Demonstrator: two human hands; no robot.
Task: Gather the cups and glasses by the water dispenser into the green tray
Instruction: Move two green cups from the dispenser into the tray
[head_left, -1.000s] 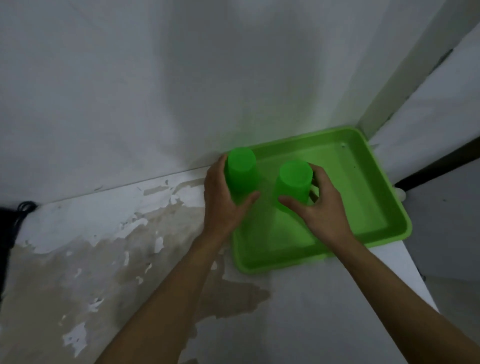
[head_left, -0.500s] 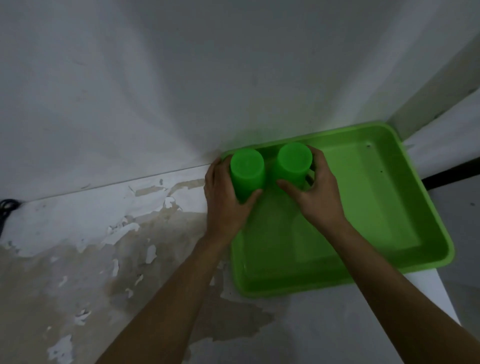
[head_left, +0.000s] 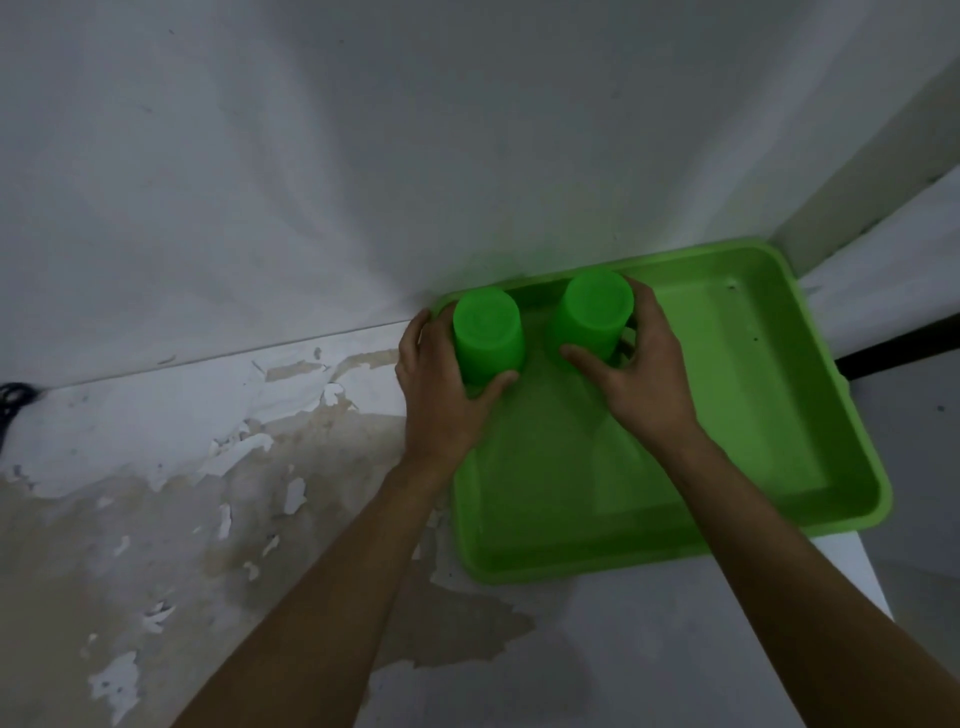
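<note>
Plainly unlabelled: left hand (head_left: 441, 400) fingers round left cup (head_left: 487, 335), right hand (head_left: 641, 384) round right cup (head_left: 592, 314).

tray (head_left: 769, 415): bright green | two cups (head_left: 488, 338): same green | counter (head_left: 156, 467): white paint peeling, possibly brown-stained
</note>
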